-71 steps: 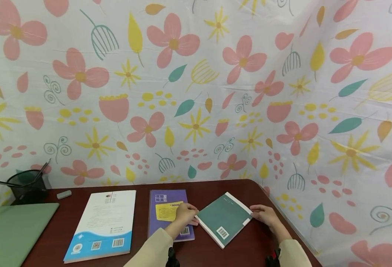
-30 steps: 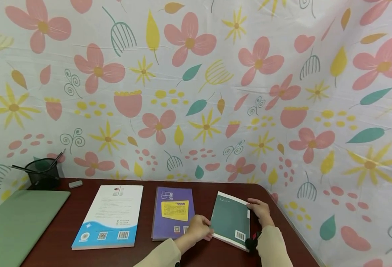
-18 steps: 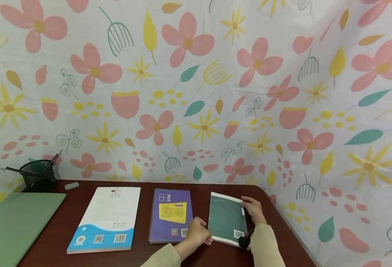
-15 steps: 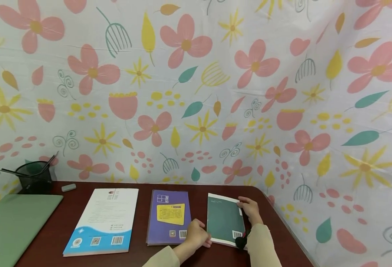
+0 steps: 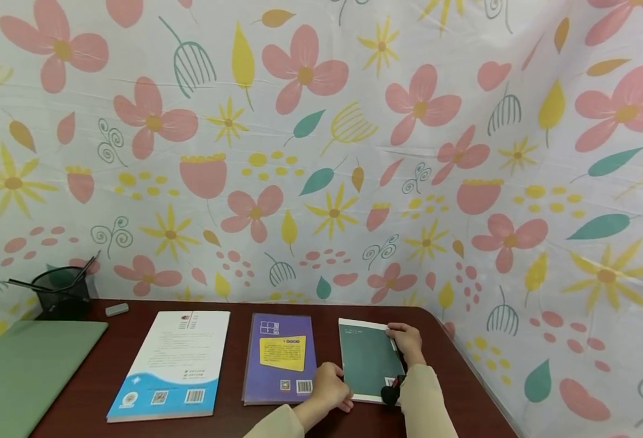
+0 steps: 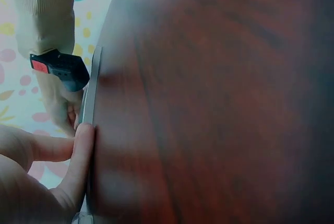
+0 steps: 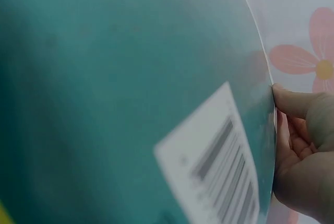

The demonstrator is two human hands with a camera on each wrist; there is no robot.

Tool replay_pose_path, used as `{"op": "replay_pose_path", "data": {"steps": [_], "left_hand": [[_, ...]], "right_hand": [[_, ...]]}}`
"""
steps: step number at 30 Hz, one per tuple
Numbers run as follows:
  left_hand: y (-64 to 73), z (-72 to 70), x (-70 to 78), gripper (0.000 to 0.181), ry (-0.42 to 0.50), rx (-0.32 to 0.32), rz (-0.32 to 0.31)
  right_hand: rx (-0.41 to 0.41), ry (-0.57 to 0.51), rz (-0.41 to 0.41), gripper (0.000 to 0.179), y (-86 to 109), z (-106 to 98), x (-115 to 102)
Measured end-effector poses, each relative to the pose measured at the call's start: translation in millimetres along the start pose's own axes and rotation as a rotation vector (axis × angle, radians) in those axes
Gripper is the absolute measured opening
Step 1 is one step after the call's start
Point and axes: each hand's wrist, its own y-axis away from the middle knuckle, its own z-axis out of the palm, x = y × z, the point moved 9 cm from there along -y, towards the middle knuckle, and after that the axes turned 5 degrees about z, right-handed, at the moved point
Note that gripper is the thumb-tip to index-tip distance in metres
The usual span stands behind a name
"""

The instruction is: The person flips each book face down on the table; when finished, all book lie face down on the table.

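The green book [image 5: 367, 359] with white bands lies back cover up at the right of the table, nearly straight to me. At its lower left corner my left hand [image 5: 329, 387] pinches the edge; the left wrist view shows the thumb and a finger [image 6: 80, 153] meeting at the thin book edge [image 6: 92, 91]. My right hand [image 5: 407, 342] grips the upper right edge, thumb above and fingers curled below in the right wrist view. That view also shows the white barcode label [image 7: 214, 166]; a black wrist camera [image 5: 391, 394] partly covers it in the head view.
Left of my left hand lies a purple book [image 5: 280, 383] with a yellow panel. Farther left are a white and blue book [image 5: 176, 353], a grey eraser [image 5: 117, 309], a green mat or folder [image 5: 31, 365] and a black mesh pen holder [image 5: 62, 292]. A floral curtain hangs behind the table.
The green book has turned from a slant to nearly straight and moved slightly toward the purple book. Both hands have kept to its edges, the right one moving up its right side.
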Motion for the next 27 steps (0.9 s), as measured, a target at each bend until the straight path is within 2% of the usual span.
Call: {"op": "replay_pose_path", "data": {"steps": [4,13,20,24,27], "left_hand": [[2.1,-0.1,-1.6,0.036,0.012,0.023,-0.023],[8.4,1.2,1.9,0.034,0.013,0.087,-0.009],[3.0,-0.4,2.3,0.035,0.006,0.105,0.012],[0.9,-2.0,-5.2,0.035,0.002,0.069,-0.006],[-0.3,-0.1,-11.3,0.034,0.039,-0.019,-0.038]], "right_hand": [[-0.023,0.032,-0.026,0.028,2.3,3,-3],[-0.123,0.058,-0.068,0.031,2.4,12,-8],[-0.107,0.057,-0.068,0.034,-2.5,16,-10],[-0.128,0.040,-0.059,0.034,0.2,23,-5],[-0.140,0.046,-0.047,0.034,3.0,25,-1]]}}
